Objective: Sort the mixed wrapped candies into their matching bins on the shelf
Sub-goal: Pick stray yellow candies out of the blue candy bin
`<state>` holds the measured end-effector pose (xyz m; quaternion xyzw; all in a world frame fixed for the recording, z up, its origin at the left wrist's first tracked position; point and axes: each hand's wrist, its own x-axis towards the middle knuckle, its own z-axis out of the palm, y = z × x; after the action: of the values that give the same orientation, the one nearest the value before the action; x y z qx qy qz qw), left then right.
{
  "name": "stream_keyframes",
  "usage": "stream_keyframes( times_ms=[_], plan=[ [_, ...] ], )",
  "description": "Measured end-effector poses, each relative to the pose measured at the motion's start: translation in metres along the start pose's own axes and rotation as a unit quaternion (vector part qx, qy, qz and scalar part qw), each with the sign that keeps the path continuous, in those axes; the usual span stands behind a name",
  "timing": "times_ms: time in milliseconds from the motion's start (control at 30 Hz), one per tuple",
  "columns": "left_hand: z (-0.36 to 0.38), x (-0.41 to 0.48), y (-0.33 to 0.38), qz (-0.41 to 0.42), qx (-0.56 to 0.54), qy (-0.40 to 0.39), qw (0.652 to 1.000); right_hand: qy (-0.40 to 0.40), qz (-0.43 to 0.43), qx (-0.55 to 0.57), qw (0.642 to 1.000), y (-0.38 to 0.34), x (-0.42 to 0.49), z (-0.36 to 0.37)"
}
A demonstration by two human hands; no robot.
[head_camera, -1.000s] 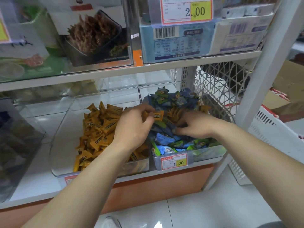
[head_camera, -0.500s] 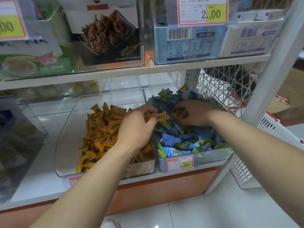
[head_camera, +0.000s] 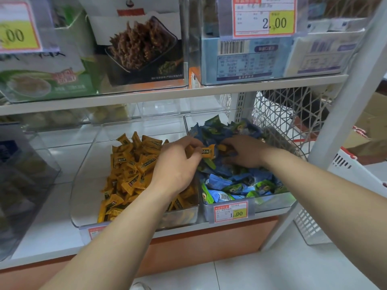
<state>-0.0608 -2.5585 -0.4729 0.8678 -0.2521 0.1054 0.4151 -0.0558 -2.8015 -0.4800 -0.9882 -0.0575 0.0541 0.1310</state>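
Pinching an orange candy [head_camera: 207, 151] between thumb and forefinger, the left hand [head_camera: 178, 164] sits over the divide between two clear bins, its other fingers curled under; the candy is held level, printed face up, just above the near edge of the blue heap. The right hand [head_camera: 245, 152] is palm down, fingers bent into the heap; a second orange piece [head_camera: 222, 147] shows at its fingertips, seemingly touched, though the blur does not show whether the fingers grip it. Both forearms are bare and reach in from the lower edge. Left bin [head_camera: 80, 185]: a loose heap of orange candies [head_camera: 129, 168], piled toward its right side and front wall. Right bin [head_camera: 272, 203]: blue and green candies [head_camera: 230, 182], heaped high at the back; a price label [head_camera: 231, 212] reading 1.00 is fixed to its front. The two bins stand side by side, touching, on the white lower shelf [head_camera: 41, 237]. A dark tinted bin [head_camera: 21, 174] stands at the far left of the same shelf. The upper shelf [head_camera: 146, 95] carries boxed goods behind clear fronts and a price tag [head_camera: 265, 16] reading 2.00. A white mesh panel [head_camera: 291, 107] closes the right end, and a white basket [head_camera: 356, 170] lies beyond the upright.
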Motion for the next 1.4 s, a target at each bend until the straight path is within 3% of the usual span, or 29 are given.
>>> stream_keyframes(
  times_ms=[133, 267, 400, 533, 700, 800, 933, 1200, 1300, 1400],
  plan=[
    [0.000, 0.000, 0.003, -0.007, -0.014, 0.014, 1.000, 0.019, -0.001, 0.003, 1.000, -0.007, -0.018, -0.012],
    [-0.002, 0.000, 0.011, -0.021, -0.043, 0.031, 0.998, 0.096, 0.027, 0.145, 0.984, -0.010, -0.038, -0.026],
    [-0.002, -0.001, 0.023, -0.078, -0.150, 0.063, 0.984, 0.154, 0.070, 0.357, 0.918, -0.016, -0.051, -0.026],
    [0.005, -0.004, 0.037, -0.140, -0.268, 0.021, 0.953, 0.168, 0.094, 0.502, 0.843, -0.028, -0.057, -0.021],
    [0.020, -0.003, 0.049, -0.108, -0.195, 0.020, 0.975, 0.176, 0.070, 0.589, 0.786, -0.038, -0.062, -0.018],
    [0.026, 0.000, 0.058, -0.091, -0.178, 0.053, 0.978, 0.178, 0.050, 0.599, 0.779, -0.041, -0.062, -0.016],
    [0.038, 0.006, 0.068, -0.143, -0.251, 0.020, 0.957, 0.175, 0.036, 0.604, 0.777, -0.044, -0.061, -0.015],
    [0.048, 0.011, 0.065, -0.154, -0.324, 0.000, 0.934, 0.155, 0.077, 0.621, 0.765, -0.045, -0.061, -0.015],
    [0.048, 0.011, 0.062, -0.135, -0.284, 0.029, 0.949, 0.182, 0.085, 0.605, 0.771, -0.046, -0.059, -0.010],
    [0.041, 0.012, 0.061, -0.091, -0.197, 0.072, 0.973, 0.242, 0.080, 0.530, 0.809, -0.048, -0.055, -0.010]
  ],
)
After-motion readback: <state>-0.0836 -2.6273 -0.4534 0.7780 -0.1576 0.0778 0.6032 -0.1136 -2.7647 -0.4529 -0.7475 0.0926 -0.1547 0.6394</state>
